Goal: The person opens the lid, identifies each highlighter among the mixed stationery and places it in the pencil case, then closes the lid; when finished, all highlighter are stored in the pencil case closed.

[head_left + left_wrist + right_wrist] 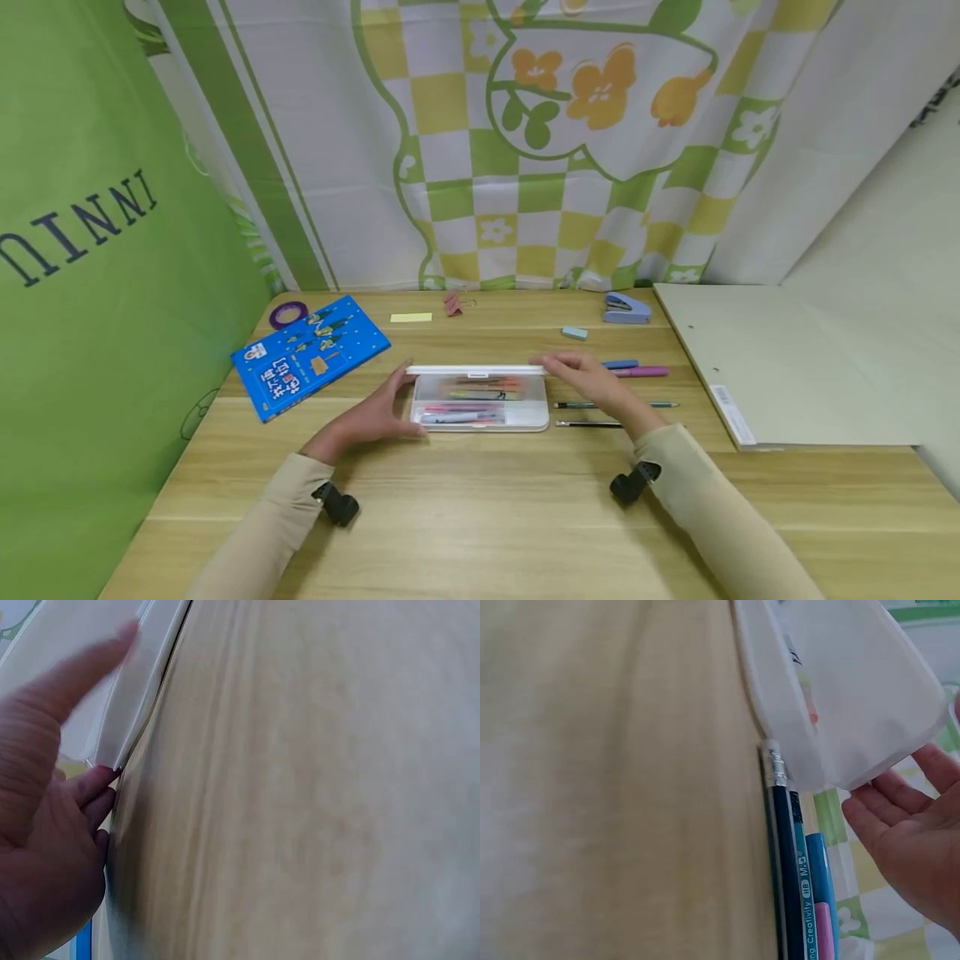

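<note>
A translucent white pencil case (pixel 531 417) lies on the table with its lid (pixel 450 370) tilted up along the back edge. Several pens (pixel 468 414) show inside it. My left hand (pixel 375 411) spans the case's left end; in the left wrist view its fingers touch a corner while the thumb is stretched out and blurred. On the other side, my right hand (pixel 592 385) reaches to the lid's right corner. Extended fingertips (pixel 885 796) of that hand touch the lid's outer edge in the right wrist view.
Right of the case lie a teal pencil (pixel 573 405), a black pencil (pixel 588 424), a blue marker (pixel 622 364) and a purple marker (pixel 648 372). Behind are an eraser (pixel 575 333), stapler (pixel 627 310), binder clip (pixel 453 304) and yellow notes (pixel 411 317). A blue book (pixel 311 358), purple tape (pixel 288 315) and large board (pixel 795 367) flank them.
</note>
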Demonstrator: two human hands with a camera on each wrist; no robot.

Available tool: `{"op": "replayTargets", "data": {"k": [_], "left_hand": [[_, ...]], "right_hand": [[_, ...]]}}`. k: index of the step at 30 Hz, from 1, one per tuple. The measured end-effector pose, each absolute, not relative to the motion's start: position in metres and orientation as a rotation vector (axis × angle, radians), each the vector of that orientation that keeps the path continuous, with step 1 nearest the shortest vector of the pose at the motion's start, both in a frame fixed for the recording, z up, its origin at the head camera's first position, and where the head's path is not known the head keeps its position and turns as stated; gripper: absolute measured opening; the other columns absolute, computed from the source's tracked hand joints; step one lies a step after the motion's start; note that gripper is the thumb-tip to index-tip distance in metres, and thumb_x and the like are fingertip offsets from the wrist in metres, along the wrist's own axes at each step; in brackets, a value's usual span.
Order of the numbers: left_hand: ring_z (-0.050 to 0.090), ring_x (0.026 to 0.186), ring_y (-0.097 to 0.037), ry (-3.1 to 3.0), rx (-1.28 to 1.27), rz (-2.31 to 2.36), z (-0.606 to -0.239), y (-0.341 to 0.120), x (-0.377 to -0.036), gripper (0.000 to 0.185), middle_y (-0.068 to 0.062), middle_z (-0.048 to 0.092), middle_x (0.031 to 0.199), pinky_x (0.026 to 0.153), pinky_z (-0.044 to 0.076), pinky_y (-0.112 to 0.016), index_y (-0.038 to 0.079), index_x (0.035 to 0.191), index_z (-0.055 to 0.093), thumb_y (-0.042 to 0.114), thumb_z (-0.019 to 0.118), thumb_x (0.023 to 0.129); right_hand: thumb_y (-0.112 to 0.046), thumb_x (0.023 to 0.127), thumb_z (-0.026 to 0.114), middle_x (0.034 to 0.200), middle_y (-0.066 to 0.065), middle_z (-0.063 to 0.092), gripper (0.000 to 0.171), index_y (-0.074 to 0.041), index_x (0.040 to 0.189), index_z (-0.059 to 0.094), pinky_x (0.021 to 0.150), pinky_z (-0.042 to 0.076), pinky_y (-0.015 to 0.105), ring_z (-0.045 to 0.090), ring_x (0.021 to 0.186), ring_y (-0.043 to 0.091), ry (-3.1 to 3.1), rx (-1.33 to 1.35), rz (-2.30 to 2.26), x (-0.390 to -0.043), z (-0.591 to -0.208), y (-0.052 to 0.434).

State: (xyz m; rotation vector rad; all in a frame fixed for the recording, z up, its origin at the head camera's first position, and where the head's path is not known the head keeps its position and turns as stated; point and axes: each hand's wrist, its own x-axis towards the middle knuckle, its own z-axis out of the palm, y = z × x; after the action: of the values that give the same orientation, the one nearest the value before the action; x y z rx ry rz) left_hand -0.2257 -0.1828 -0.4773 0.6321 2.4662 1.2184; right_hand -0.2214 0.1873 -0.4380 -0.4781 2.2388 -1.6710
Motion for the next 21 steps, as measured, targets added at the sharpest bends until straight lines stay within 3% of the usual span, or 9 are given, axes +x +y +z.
{"op": "replayTargets", "data": {"k": [5, 10, 14, 17, 21], "left_hand": [[0.01, 0.142, -0.036, 2.395, 0.667, 1.218, -0.473, -0.185, -0.224, 0.098, -0.019, 0.013, 0.155, 0.113, 0.011, -0.056, 0.008, 0.152, 0.003, 0.033, 0.07, 0.085], [0.007, 0.142, -0.039, 2.387, 0.673, 1.188, -0.468, -0.188, -0.222, 0.075, -0.017, 0.012, 0.156, 0.111, 0.012, -0.059, 0.012, 0.153, 0.014, 0.039, 0.055, 0.095], [0.011, 0.141, -0.039, 2.426, 0.694, 1.152, -0.467, -0.188, -0.221, 0.073, -0.017, 0.017, 0.155, 0.111, 0.013, -0.06, 0.015, 0.152, 0.02, 0.037, 0.057, 0.094], [0.014, 0.14, -0.041, 2.449, 0.711, 1.128, -0.457, -0.184, -0.216, 0.072, -0.02, 0.02, 0.153, 0.11, 0.013, -0.061, 0.01, 0.151, 0.023, 0.029, 0.061, 0.093], [0.016, 0.141, -0.039, 2.464, 0.722, 1.108, -0.456, -0.184, -0.215, 0.076, -0.018, 0.022, 0.153, 0.111, 0.014, -0.059, 0.012, 0.151, 0.025, 0.032, 0.065, 0.09]], "right_hand": [[-0.029, 0.095, 0.058, 0.146, 0.018, 0.038, 0.045, -0.004, 0.132, 0.054, 0.105, 0.034, 0.052, 0.035, 0.134, 0.036, 2.342, -0.658, -1.442, -0.212, -0.442, 0.187], [-0.03, 0.089, 0.067, 0.15, 0.02, 0.03, 0.058, -0.003, 0.137, 0.048, 0.106, 0.031, 0.054, 0.027, 0.137, 0.038, 2.456, -0.776, -1.241, -0.206, -0.443, 0.183], [-0.03, 0.086, 0.07, 0.149, 0.022, 0.03, 0.066, 0.001, 0.138, 0.045, 0.105, 0.032, 0.056, 0.026, 0.136, 0.041, 2.53, -0.796, -1.139, -0.203, -0.442, 0.18], [-0.028, 0.085, 0.071, 0.149, 0.023, 0.03, 0.068, 0.003, 0.139, 0.043, 0.105, 0.031, 0.055, 0.026, 0.136, 0.041, 2.56, -0.804, -1.085, -0.201, -0.441, 0.178], [-0.024, 0.083, 0.073, 0.148, 0.023, 0.031, 0.07, 0.003, 0.139, 0.042, 0.106, 0.03, 0.055, 0.028, 0.136, 0.041, 2.599, -0.817, -1.032, -0.2, -0.439, 0.175]]}}
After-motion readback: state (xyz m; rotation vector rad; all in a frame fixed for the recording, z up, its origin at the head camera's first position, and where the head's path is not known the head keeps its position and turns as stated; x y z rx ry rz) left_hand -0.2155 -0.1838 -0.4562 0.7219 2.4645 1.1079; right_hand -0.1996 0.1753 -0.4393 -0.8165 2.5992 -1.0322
